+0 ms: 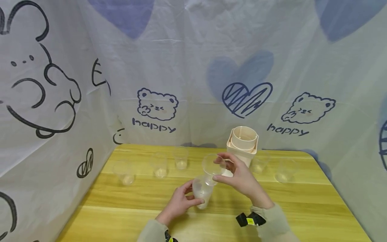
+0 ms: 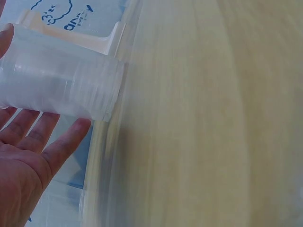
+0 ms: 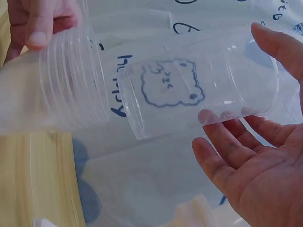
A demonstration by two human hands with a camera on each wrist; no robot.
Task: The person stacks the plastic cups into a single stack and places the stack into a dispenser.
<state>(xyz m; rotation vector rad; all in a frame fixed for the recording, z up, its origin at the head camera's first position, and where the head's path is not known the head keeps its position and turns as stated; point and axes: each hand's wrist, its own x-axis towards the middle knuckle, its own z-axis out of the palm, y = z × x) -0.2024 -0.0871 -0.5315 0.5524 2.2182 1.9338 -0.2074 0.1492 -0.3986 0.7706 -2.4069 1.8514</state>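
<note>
My left hand (image 1: 182,200) holds a stack of nested clear plastic cups (image 1: 202,190) close over the table, fingers on one side and thumb on the other. Several rims show at the stack's mouth in the right wrist view. A single clear plastic cup (image 3: 189,90) is in my right hand (image 1: 240,174), gripped near its rim between thumb and fingers. Its base faces the mouth of the stack, with a small gap between them in the right wrist view. Seen from the head, the single cup sits just above the stack, mouth up and slightly tilted.
Three clear cups stand on the left of the wooden table (image 1: 121,218), one of them a cup (image 1: 159,166) near the back. Two more, including a cup (image 1: 283,171), stand at the right. Behind my right hand is a cream container (image 1: 243,151). A printed cloth (image 1: 193,67) hangs behind.
</note>
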